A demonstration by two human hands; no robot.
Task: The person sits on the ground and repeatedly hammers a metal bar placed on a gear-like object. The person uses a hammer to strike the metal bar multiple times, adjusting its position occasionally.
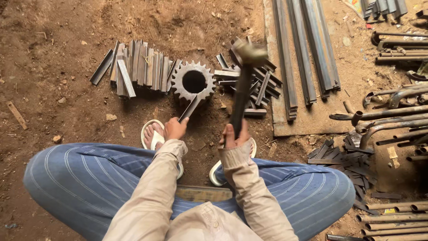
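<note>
Steel strip [190, 108], short and flat, is pinched in the left hand [174, 129]; its long axis runs up and to the right, w/ the far end resting on the near rim of the toothed gear [193, 81] that lies on the dirt floor [58, 76]. Right hand [235, 136] is clamped around the dark handle of the hammer [243, 85], head raised and blurred, approx. over the loose pile of cut strips [254, 85] just right of the gear, so I cannot tell its exact height. Hammer hand is to the right of the strip, both near. Left of the gear stands a row of cut strips [133, 69]; long bars [303, 58] lie further right. Bare ground is open betw. gear and feet.
</note>
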